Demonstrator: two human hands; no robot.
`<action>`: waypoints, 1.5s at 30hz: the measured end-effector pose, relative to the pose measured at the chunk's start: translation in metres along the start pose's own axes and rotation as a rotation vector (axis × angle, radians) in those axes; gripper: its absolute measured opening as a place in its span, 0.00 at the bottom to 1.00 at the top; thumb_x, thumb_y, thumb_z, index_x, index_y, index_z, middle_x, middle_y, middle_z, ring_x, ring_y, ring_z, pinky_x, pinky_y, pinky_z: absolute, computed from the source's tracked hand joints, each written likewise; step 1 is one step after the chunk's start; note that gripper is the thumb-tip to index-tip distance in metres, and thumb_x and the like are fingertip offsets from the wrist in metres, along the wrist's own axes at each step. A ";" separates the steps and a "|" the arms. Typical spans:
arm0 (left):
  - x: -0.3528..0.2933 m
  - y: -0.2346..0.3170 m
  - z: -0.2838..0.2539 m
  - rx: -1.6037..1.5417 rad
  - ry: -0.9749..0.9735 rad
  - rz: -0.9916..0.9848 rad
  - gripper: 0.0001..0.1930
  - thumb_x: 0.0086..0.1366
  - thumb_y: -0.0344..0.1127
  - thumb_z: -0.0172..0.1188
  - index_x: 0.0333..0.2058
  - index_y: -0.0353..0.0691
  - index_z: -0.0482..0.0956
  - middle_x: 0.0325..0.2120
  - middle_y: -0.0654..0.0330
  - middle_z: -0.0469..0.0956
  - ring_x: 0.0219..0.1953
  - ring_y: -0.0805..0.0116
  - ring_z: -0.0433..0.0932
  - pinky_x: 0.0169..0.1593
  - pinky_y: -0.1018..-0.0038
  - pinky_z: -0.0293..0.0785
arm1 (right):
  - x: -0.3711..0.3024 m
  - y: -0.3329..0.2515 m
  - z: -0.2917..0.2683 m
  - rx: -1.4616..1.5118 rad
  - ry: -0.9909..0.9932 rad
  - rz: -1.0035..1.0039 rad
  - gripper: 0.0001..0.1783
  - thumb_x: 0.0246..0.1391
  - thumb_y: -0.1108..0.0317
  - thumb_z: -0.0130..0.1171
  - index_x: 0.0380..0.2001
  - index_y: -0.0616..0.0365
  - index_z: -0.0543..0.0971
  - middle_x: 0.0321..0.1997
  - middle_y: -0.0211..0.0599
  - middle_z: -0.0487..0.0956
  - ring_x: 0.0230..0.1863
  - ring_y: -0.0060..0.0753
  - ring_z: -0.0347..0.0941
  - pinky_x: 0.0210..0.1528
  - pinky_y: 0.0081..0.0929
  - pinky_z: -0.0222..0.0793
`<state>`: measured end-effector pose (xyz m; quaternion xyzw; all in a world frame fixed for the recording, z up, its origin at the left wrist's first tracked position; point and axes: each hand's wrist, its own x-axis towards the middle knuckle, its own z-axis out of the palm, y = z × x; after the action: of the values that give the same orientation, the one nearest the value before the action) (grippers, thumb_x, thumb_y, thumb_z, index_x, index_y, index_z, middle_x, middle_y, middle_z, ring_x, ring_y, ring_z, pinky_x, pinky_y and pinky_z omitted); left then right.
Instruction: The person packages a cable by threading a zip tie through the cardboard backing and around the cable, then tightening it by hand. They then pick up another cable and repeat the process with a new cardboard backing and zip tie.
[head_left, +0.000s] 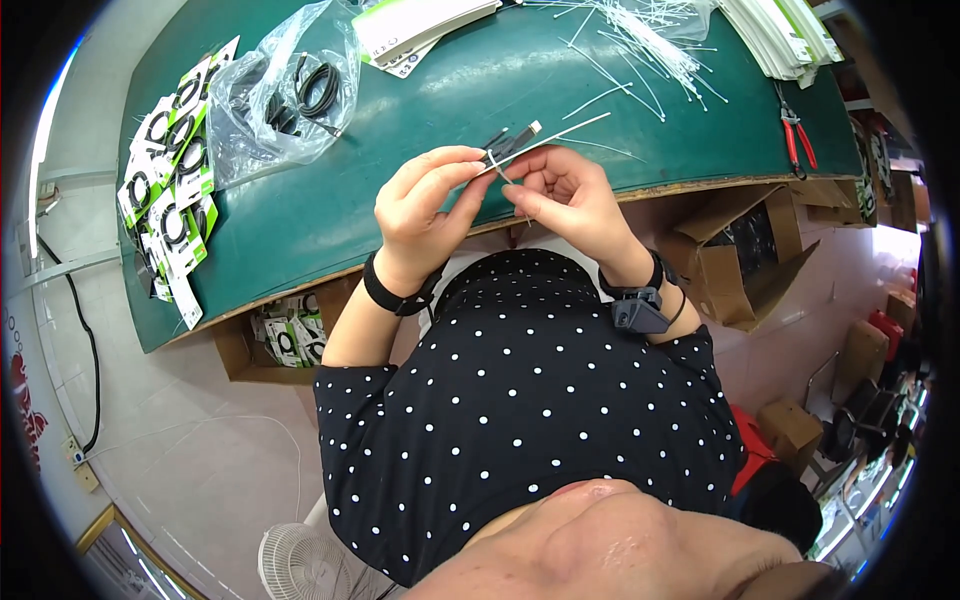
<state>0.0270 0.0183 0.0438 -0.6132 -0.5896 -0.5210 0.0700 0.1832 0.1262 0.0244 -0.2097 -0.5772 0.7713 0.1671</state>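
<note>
Above the table's near edge, my left hand point(425, 200) pinches a black cable point(512, 145) between thumb and fingers. Its connector ends stick up past the fingertips, one with a bare metal plug. White zip ties point(580, 127) lie across the cable in the grip and slant up to the right. My right hand point(570, 195), close beside the left, has thumb and forefinger closed on the thin end of a zip tie that passes round the cable. The rest of the cable is hidden behind my fingers.
Packed cables on green-white cards point(175, 180) lie at the green table's point(420, 115) left end, near a clear bag of black cables point(285, 100). Loose zip ties point(650, 45), card stacks point(785, 40) and red-handled cutters point(797, 145) are rightward. Cardboard boxes point(740, 255) stand below.
</note>
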 end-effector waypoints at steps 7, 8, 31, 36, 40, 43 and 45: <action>-0.001 0.000 0.003 0.024 0.028 0.010 0.11 0.46 0.21 0.70 0.30 0.35 0.79 0.31 0.55 0.82 0.31 0.63 0.81 0.34 0.74 0.78 | 0.000 -0.003 0.005 0.044 0.052 -0.074 0.10 0.53 0.76 0.61 0.39 0.67 0.77 0.33 0.31 0.79 0.33 0.17 0.75 0.35 0.16 0.71; -0.002 -0.001 0.003 0.022 0.020 0.010 0.11 0.46 0.21 0.70 0.30 0.35 0.79 0.31 0.55 0.82 0.31 0.63 0.81 0.34 0.74 0.78 | -0.001 -0.002 0.005 0.043 0.053 -0.074 0.10 0.53 0.76 0.61 0.39 0.67 0.77 0.33 0.31 0.79 0.33 0.17 0.75 0.35 0.16 0.71; -0.011 0.003 0.007 0.026 0.027 -0.030 0.09 0.48 0.21 0.68 0.31 0.35 0.80 0.32 0.55 0.82 0.32 0.63 0.81 0.35 0.74 0.78 | -0.009 -0.003 0.020 -0.211 0.129 -0.146 0.06 0.53 0.77 0.60 0.35 0.66 0.76 0.29 0.30 0.77 0.29 0.12 0.72 0.30 0.13 0.68; -0.013 0.007 0.006 -0.019 0.039 -0.098 0.08 0.49 0.20 0.67 0.30 0.34 0.80 0.32 0.54 0.81 0.32 0.63 0.81 0.35 0.75 0.77 | -0.016 -0.004 0.017 -0.256 0.097 -0.189 0.06 0.52 0.78 0.60 0.34 0.66 0.77 0.28 0.29 0.77 0.28 0.13 0.72 0.29 0.14 0.67; -0.014 0.012 0.002 -0.097 0.014 -0.117 0.08 0.50 0.20 0.67 0.30 0.33 0.81 0.32 0.54 0.81 0.32 0.63 0.81 0.35 0.75 0.77 | -0.025 -0.009 0.006 -0.378 -0.002 -0.340 0.05 0.51 0.79 0.61 0.33 0.65 0.78 0.26 0.29 0.76 0.27 0.15 0.71 0.28 0.15 0.65; -0.015 0.016 0.002 -0.147 -0.028 -0.113 0.08 0.49 0.19 0.67 0.31 0.33 0.81 0.32 0.53 0.81 0.32 0.63 0.81 0.35 0.75 0.77 | -0.034 -0.014 -0.003 -0.412 -0.130 -0.295 0.05 0.50 0.79 0.61 0.33 0.64 0.78 0.26 0.30 0.75 0.26 0.17 0.70 0.29 0.16 0.64; -0.014 0.016 0.003 -0.152 -0.032 -0.056 0.09 0.48 0.19 0.67 0.31 0.33 0.81 0.32 0.53 0.81 0.31 0.63 0.81 0.35 0.74 0.77 | -0.035 -0.013 -0.006 -0.320 -0.146 -0.275 0.04 0.50 0.78 0.62 0.32 0.64 0.78 0.25 0.29 0.74 0.24 0.16 0.68 0.27 0.16 0.63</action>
<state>0.0446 0.0067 0.0404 -0.6082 -0.5663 -0.5562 -0.0005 0.2164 0.1171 0.0405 -0.0964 -0.7261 0.6528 0.1933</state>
